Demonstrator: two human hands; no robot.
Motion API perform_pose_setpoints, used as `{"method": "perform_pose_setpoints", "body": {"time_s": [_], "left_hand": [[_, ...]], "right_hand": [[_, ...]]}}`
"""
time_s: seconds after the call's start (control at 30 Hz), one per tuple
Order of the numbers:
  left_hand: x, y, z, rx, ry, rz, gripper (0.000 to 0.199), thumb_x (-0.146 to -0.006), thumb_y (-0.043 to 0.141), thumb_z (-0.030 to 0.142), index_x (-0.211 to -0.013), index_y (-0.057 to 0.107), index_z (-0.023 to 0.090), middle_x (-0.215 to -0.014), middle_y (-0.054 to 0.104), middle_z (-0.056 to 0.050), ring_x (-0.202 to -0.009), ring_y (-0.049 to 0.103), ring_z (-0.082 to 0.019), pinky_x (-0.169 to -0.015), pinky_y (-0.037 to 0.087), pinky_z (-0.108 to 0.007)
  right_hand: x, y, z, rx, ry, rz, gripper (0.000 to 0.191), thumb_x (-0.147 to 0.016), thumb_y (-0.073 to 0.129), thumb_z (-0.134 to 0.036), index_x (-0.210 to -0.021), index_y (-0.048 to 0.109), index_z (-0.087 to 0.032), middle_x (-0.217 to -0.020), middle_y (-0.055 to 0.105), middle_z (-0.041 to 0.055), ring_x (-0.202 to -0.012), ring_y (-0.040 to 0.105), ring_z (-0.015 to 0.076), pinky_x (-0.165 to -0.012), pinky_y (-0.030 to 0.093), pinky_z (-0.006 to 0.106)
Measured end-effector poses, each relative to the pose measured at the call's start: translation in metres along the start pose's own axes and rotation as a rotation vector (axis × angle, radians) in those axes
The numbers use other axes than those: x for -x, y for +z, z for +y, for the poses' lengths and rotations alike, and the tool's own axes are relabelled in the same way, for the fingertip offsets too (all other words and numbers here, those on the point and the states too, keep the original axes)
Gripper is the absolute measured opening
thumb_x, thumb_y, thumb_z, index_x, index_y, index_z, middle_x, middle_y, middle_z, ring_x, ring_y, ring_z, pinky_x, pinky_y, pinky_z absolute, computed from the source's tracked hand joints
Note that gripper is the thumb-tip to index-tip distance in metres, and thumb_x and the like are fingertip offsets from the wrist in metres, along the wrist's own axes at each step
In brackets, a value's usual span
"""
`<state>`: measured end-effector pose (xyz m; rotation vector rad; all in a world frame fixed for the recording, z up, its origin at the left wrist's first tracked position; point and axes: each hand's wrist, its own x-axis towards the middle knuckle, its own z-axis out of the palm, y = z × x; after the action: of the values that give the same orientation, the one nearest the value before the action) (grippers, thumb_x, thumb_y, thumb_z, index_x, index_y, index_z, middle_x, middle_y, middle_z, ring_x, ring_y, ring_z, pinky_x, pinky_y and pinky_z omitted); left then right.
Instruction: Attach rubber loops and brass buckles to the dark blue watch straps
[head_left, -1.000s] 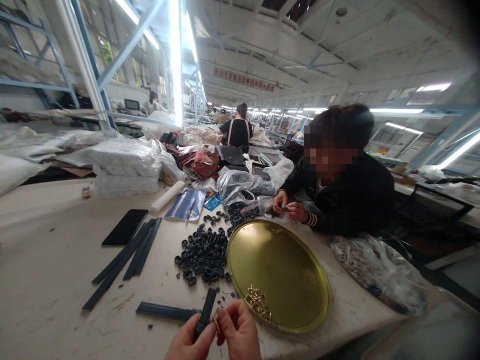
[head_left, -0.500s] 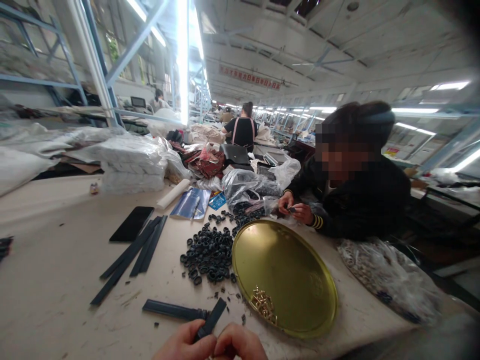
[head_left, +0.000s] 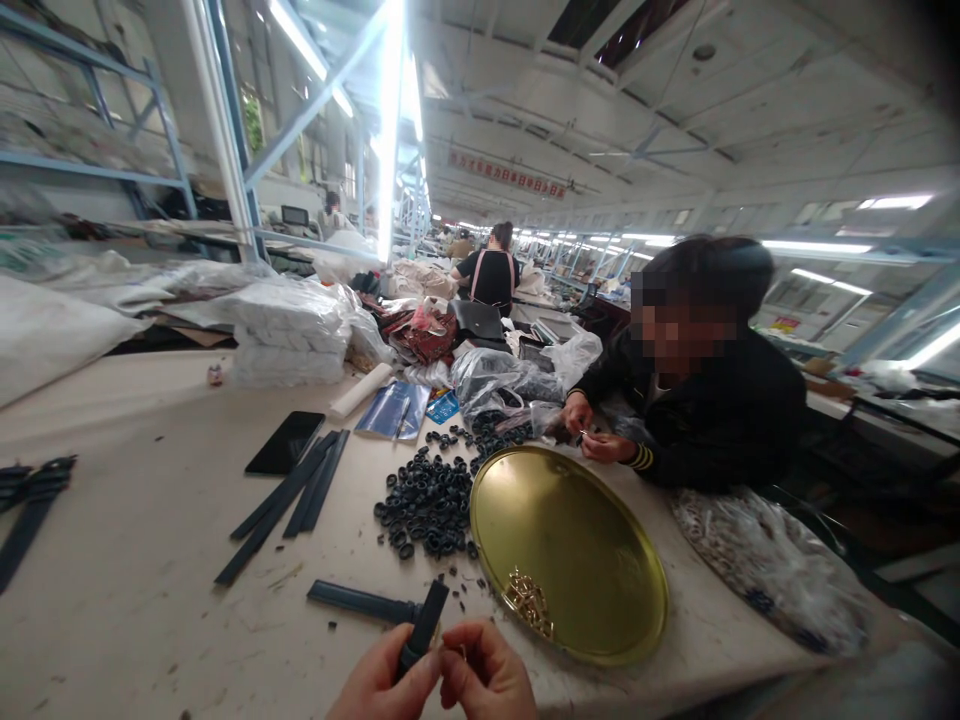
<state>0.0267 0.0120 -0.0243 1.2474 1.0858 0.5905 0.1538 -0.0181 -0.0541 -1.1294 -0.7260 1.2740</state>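
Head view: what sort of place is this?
Probably a factory workshop for small leather-like goods: heaped dark loops and a gold tray holding metal fittings on the worktable, a co-worker alongside, strip lights overhead.

The left grip (head_left: pixel 386 675) holds a dark strap (head_left: pixel 430 618) (gold tray (head_left: pixel 574 540) nearby).

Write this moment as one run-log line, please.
left hand: holds dark strap | right hand: pinches small metal piece, mostly hidden | tray: holds gold-coloured pieces | dark loops: heaped beside tray
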Motion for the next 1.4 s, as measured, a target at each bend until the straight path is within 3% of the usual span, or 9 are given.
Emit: {"method": "perform_pose_setpoints", "body": {"time_s": [0.13, 0.3, 0.47, 0.63, 0.77, 0.9, 1.13, 1.4], "left_hand": [[0.007, 0.000, -0.003, -0.086, 0.076, 0.044, 0.051, -0.074, 0.041, 0.065, -0.080, 0.054, 0.016, -0.050, 0.043, 0.003, -0.055, 0.043, -0.012, -0.051, 0.036, -0.021], [0.015, -0.011, 0.002, -0.368, 0.164, -0.096, 0.042, -0.081, 0.036, 0.052, -0.087, 0.058, 0.017, -0.079, 0.061, -0.003, -0.075, 0.053, -0.016, -0.068, 0.040, -0.022], [0.014, -0.026, 0.005, -0.696, 0.154, -0.124, 0.032, -0.085, 0.033, 0.040, -0.081, 0.057, 0.019, -0.074, 0.063, -0.002, -0.068, 0.056, -0.016, -0.060, 0.037, -0.021], [0.005, -0.024, 0.004, -0.724, 0.159, -0.194, 0.031, -0.086, 0.030, 0.038, -0.086, 0.056, 0.021, -0.083, 0.064, -0.003, -0.074, 0.058, -0.017, -0.064, 0.038, -0.021], [-0.003, -0.015, 0.001, -0.583, 0.156, -0.217, 0.030, -0.086, 0.029, 0.037, -0.088, 0.052, 0.018, -0.084, 0.063, -0.005, -0.076, 0.057, -0.016, -0.068, 0.040, -0.022], [-0.005, -0.008, 0.005, -0.454, 0.106, -0.202, 0.020, -0.081, 0.038, 0.030, -0.084, 0.050, 0.014, -0.082, 0.061, -0.005, -0.075, 0.053, -0.016, -0.068, 0.041, -0.023], [-0.002, -0.012, 0.012, -0.313, 0.094, -0.203, 0.024, -0.083, 0.039, 0.034, -0.078, 0.052, 0.014, -0.076, 0.054, -0.001, -0.072, 0.047, -0.012, -0.068, 0.038, -0.022], [0.009, -0.015, -0.002, -0.117, -0.069, -0.290, 0.030, -0.084, 0.037, 0.043, -0.078, 0.046, 0.015, -0.053, 0.037, 0.006, -0.043, 0.031, -0.006, -0.040, 0.025, -0.018]], "right_hand": [[-0.004, -0.006, -0.018, -0.160, 0.084, 0.062, 0.039, -0.055, 0.075, -0.039, -0.077, 0.055, -0.015, -0.053, 0.055, -0.0057, -0.049, 0.053, 0.0060, -0.052, 0.044, 0.019], [-0.004, -0.001, -0.024, -0.507, 0.384, 0.129, 0.050, -0.045, 0.082, -0.025, -0.083, 0.051, -0.015, -0.062, 0.060, -0.0060, -0.045, 0.054, 0.0022, -0.048, 0.047, 0.015], [0.000, 0.007, -0.012, -0.566, 0.538, 0.099, 0.049, -0.040, 0.083, -0.025, -0.077, 0.052, -0.015, -0.050, 0.056, -0.0075, -0.041, 0.052, 0.0037, -0.044, 0.046, 0.014], [-0.002, 0.014, 0.001, -0.493, 0.487, 0.088, 0.049, -0.041, 0.082, -0.037, -0.074, 0.052, -0.015, -0.047, 0.051, -0.0085, -0.040, 0.048, 0.0034, -0.042, 0.043, 0.015], [-0.002, 0.014, 0.015, -0.282, 0.258, 0.022, 0.048, -0.047, 0.076, -0.048, -0.071, 0.052, -0.015, -0.045, 0.050, -0.0062, -0.039, 0.045, 0.0054, -0.040, 0.038, 0.018], [-0.004, 0.008, 0.014, -0.103, 0.115, 0.065, 0.042, -0.054, 0.072, -0.049, -0.066, 0.050, -0.015, -0.052, 0.053, -0.0042, -0.043, 0.045, 0.0057, -0.043, 0.036, 0.019], [-0.002, 0.006, 0.000, 0.043, 0.131, 0.037, 0.035, -0.065, 0.065, -0.046, -0.070, 0.051, -0.015, -0.058, 0.050, -0.0042, -0.050, 0.043, 0.0059, -0.050, 0.038, 0.020], [0.015, 0.006, 0.002, 0.159, 0.150, -0.048, 0.035, -0.067, 0.062, -0.048, -0.072, 0.052, -0.015, -0.061, 0.050, -0.0036, -0.054, 0.044, 0.0074, -0.054, 0.038, 0.021]]}}
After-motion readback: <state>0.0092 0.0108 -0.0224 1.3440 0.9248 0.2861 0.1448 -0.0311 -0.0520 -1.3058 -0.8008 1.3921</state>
